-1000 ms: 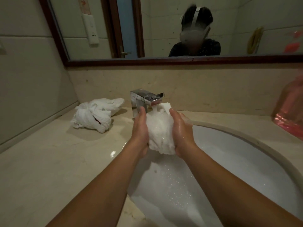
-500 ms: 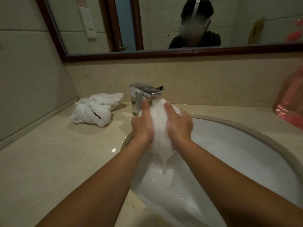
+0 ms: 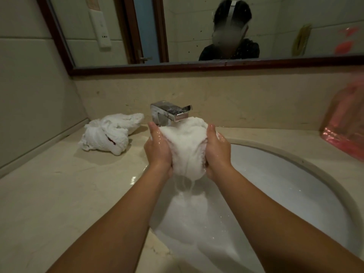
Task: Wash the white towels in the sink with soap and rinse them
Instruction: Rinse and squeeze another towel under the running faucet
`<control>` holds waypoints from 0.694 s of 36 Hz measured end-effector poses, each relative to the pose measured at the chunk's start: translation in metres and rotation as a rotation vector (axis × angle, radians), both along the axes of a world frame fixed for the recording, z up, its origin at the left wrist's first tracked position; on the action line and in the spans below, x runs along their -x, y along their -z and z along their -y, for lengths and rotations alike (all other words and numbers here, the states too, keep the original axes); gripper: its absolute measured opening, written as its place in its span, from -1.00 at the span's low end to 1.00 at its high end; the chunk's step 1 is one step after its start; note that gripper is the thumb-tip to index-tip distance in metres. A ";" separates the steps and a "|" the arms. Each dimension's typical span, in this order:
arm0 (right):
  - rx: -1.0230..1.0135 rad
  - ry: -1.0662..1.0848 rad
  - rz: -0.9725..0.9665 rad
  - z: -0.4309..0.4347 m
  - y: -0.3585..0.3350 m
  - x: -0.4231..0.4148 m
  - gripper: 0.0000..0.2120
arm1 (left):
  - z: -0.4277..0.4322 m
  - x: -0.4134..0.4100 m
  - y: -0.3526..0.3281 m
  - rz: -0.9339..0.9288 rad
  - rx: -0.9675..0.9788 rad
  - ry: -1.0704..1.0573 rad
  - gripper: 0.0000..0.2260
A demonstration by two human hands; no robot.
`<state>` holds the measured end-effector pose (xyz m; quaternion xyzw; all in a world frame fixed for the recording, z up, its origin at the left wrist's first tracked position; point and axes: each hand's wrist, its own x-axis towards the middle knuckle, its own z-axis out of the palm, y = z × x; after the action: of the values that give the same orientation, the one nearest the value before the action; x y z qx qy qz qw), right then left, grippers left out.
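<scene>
A wet white towel [image 3: 186,148] is bunched between my two hands, right under the spout of the chrome tap [image 3: 171,113]. My left hand [image 3: 157,150] grips its left side and my right hand [image 3: 216,152] grips its right side. Water streams from the bottom of the towel into the white sink [image 3: 291,186], where foam covers the near part of the basin. A second white towel [image 3: 110,133], crumpled and with a dark mark on it, lies on the beige counter [image 3: 49,194] to the left of the tap.
A pink plastic bag [image 3: 346,131] sits on the counter at the far right. A wood-framed mirror [image 3: 197,66] runs above the backsplash and reflects a person. A tiled wall closes off the left side.
My hands squeezed the towel together under the tap, then spread apart again; the towel now bulges wider between them and water runs from its bottom.
</scene>
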<state>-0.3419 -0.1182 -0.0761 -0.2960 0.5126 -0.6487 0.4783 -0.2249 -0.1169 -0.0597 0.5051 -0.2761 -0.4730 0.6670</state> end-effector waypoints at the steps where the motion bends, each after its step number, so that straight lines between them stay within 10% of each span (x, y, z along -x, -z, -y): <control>1: -0.018 0.015 0.043 0.001 0.002 0.000 -0.42 | 0.000 0.000 0.001 -0.005 0.008 -0.006 -0.49; 7: -0.047 0.073 0.074 0.002 0.006 0.003 -0.68 | -0.002 0.000 0.001 0.036 0.078 -0.101 -0.41; 11: -0.045 -0.004 -0.006 -0.003 0.002 -0.008 -0.12 | -0.006 0.002 -0.002 0.031 0.097 -0.072 -0.36; 18: -0.036 -0.194 -0.173 -0.010 0.014 -0.027 -0.05 | -0.006 0.001 0.001 0.267 0.152 0.043 -0.47; 21: 0.017 -0.154 -0.248 -0.009 0.014 -0.024 -0.43 | -0.003 0.000 0.005 0.301 0.153 0.067 -0.19; 25: 0.116 -0.004 -0.292 -0.001 0.010 -0.005 -0.78 | -0.004 0.002 0.004 0.386 0.126 0.110 -0.41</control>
<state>-0.3364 -0.1168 -0.0865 -0.4151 0.5380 -0.6263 0.3822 -0.2271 -0.1127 -0.0639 0.5278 -0.4547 -0.3851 0.6052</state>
